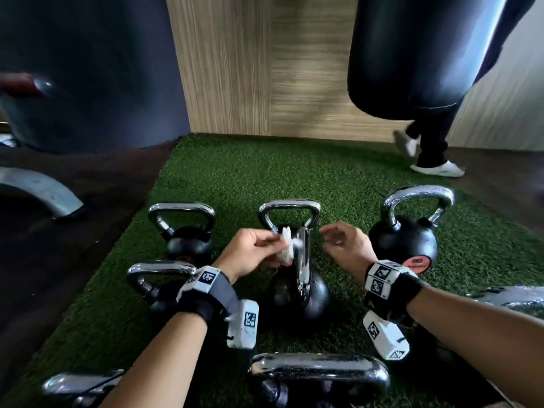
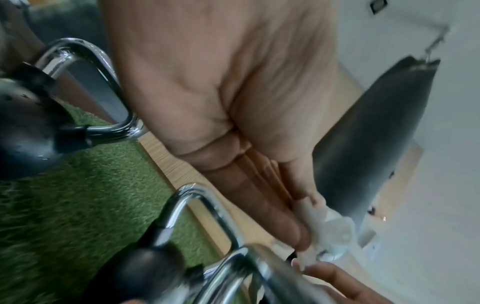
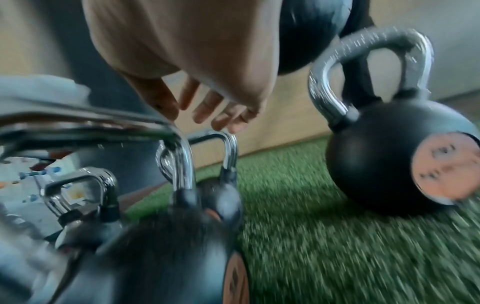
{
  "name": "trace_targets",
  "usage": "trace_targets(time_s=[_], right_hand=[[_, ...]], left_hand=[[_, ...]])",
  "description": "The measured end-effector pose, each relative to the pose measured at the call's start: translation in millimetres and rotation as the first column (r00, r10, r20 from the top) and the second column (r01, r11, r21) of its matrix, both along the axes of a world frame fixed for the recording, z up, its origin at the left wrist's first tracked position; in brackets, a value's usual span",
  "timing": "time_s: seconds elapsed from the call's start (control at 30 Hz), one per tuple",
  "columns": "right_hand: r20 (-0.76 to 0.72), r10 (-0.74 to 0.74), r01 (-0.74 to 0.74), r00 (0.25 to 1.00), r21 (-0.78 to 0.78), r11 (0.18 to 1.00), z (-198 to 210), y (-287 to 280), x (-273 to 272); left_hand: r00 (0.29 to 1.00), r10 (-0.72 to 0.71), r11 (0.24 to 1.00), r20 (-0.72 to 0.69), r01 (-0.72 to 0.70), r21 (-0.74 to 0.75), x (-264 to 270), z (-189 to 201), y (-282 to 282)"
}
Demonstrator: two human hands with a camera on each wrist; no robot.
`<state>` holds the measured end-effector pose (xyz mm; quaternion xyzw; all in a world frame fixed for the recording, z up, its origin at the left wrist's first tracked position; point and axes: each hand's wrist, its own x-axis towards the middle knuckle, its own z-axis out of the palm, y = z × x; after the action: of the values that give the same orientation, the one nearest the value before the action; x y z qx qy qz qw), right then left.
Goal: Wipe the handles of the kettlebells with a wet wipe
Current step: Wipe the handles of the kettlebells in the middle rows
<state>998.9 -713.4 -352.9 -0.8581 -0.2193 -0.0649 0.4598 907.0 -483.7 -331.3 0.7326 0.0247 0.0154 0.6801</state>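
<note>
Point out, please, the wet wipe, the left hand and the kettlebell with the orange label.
wet wipe [image 1: 287, 247], head view, crumpled middle.
left hand [image 1: 250, 253], head view, back of hand.
kettlebell with the orange label [image 1: 403, 241], head view, black ball.

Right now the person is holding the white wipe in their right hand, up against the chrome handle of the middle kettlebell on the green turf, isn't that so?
Not quite: the left hand holds the wet wipe against the middle kettlebell's handle. The right hand holds nothing, as the head view shows. The green turf part stands.
</note>
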Motion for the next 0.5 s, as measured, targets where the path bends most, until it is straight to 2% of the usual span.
trace_targets(time_s=[0.07, 0.2, 0.33, 0.5], right_hand=[[0.099, 0.105, -0.114, 0.990, 0.088, 0.990, 28.3, 2.8, -4.1], [0.127, 0.274, -0.283, 0.953, 0.066, 0.957, 64.0, 13.5, -17.4], [0.190, 0.238, -0.256, 0.952, 0.080, 0.963, 77.0, 27.7, -24.5], [0.206, 0.176, -0.205, 0.963, 0.133, 0.970, 71.9, 38.4, -25.9]], left_hand=[[0.998, 0.041, 0.997, 0.055, -0.038, -0.061, 7.8, 17.1, 3.8], [0.996, 0.031, 0.993, 0.089, -0.020, -0.121, 14.8, 37.5, -0.6], [0.987, 0.098, 0.988, 0.131, -0.080, -0.135, 17.0, 39.9, -4.7], [0.973, 0.161, 0.979, 0.168, -0.135, -0.154, 15.9, 35.0, -10.9]])
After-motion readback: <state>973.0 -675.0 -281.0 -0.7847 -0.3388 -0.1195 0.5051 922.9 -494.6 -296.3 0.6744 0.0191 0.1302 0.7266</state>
